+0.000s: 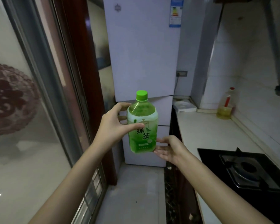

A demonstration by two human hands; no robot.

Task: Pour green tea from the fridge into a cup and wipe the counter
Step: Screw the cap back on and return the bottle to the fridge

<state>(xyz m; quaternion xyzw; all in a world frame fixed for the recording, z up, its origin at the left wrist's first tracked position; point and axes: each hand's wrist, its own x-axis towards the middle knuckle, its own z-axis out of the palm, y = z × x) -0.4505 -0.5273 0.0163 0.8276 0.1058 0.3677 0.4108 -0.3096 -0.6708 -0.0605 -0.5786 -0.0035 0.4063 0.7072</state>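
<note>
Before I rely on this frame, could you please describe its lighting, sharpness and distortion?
Head view: dim, bluish light; green tea bottle in the left hand is readably sharp; oil bottle on the counter looks soft; wide-angle distortion slants the door frame.

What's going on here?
A person faces the closed fridge, left grip holding a green tea bottle upright by its upper body. The right grip is open, palm up, at the bottle's base. The green cap is on; no cup is in view.
</note>
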